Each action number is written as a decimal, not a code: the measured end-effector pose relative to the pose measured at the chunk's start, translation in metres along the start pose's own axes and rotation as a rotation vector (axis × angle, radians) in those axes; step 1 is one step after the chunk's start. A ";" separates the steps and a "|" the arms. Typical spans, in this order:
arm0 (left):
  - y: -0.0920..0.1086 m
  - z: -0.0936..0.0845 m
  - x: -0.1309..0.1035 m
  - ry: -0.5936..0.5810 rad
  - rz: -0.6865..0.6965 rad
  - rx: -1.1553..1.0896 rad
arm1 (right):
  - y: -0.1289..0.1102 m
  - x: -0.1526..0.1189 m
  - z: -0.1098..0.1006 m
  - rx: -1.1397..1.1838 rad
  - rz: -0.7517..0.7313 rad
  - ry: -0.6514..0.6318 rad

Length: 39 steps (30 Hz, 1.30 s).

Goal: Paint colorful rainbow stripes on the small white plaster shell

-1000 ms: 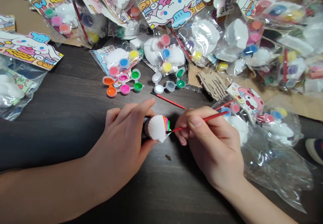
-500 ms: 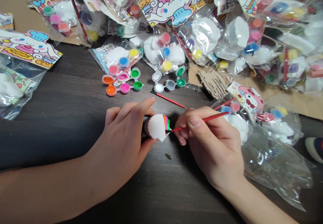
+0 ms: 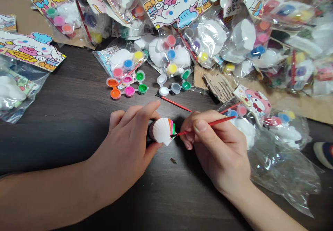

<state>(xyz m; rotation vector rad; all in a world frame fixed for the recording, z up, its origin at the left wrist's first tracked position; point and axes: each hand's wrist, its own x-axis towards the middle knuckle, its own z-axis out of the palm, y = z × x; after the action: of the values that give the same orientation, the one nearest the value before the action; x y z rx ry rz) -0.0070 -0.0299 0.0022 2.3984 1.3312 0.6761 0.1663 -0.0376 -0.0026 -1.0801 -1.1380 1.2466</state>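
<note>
So the white seashell (image 3: pixel 160 131) is up between both hands, over the dark wooden table (image 3: pixel 78 137), roughly mid-view. Left hand (image 3: pixel 130 137) has it pinched, thumb along the near edge and fingers behind the far edge, with one finger poking out straight above it. Right hand (image 3: pixel 218 147) is pinching a red paintbrush (image 3: pixel 221 120) pen-style, thumb pressed against the fingers, and the dark bristles are right at the painted side of the shell, where there are orange, pink and green stripes. Can't quite tell if the tip is actually touching. The rest of the shell is plain white. Just past the hands a second red brush (image 3: pixel 175 103) lies at a slant, below an open strip of orange, pink and green paint pots (image 3: pixel 129 91) and another strip with white, grey and green pots (image 3: pixel 176 88). Behind that it's a big pile of clear craft packs (image 3: pixel 169 56), plus a torn bit of cardboard (image 3: pixel 218 87), and a crumpled clear bag (image 3: pixel 286 179) sits right of the right hand.
</note>
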 end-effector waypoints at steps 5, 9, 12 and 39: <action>0.000 0.000 0.000 -0.015 -0.004 -0.010 | 0.000 0.000 0.000 -0.004 0.002 -0.011; 0.000 0.000 0.001 -0.014 -0.015 -0.015 | 0.000 0.000 0.000 -0.009 -0.008 -0.009; 0.000 0.000 0.001 -0.011 -0.009 -0.017 | 0.000 0.000 0.000 -0.009 -0.009 -0.002; 0.000 0.000 0.000 -0.005 -0.003 -0.023 | 0.001 0.000 0.001 0.010 -0.048 0.043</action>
<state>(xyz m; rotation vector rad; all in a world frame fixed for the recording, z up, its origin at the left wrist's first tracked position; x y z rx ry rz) -0.0068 -0.0305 0.0021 2.3778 1.3183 0.6802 0.1651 -0.0372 -0.0038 -1.0617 -1.1180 1.1854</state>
